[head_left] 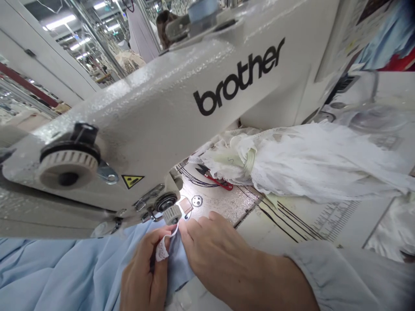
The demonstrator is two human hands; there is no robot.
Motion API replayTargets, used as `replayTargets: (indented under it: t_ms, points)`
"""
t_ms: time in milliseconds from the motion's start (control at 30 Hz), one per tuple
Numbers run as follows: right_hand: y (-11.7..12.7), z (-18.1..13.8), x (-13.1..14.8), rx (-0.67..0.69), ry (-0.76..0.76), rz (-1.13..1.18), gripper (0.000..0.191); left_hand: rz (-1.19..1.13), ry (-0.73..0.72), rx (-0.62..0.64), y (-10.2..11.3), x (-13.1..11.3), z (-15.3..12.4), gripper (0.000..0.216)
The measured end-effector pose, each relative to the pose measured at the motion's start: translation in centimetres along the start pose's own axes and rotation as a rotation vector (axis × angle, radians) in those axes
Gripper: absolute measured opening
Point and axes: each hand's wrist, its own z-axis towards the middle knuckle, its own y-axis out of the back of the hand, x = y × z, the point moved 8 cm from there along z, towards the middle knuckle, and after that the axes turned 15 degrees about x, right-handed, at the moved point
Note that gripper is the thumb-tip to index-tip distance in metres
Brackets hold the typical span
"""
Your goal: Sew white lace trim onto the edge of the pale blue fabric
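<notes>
A white Brother sewing machine [162,112] leans across the view, its needle area hidden behind the head. In front of it, my left hand [145,263] pinches a narrow strip of white lace trim [162,250] between thumb and fingers. Light blue fabric [65,272] runs under the machine head and beneath both hands. Just right of the lace, my right hand [214,255] is closed over the edge of the blue fabric, with its fingertips turned away from me and partly hidden.
Red-handled thread snips [217,181] lie on the machine bed beside dark cords. A tied bundle of white lace [292,160] rests behind on the table. Printed ruler marks [337,220] show at the right. More blue cloth [389,34] hangs at the upper right.
</notes>
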Motion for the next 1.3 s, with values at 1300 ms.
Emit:
replayTargets:
  t_ms: [1300]
  points:
    - [-1.3,0.5,0.3,-0.099,-0.032,-0.002,0.023,0.177,-0.225,-0.066,-0.4,-2.6,0.0,0.022]
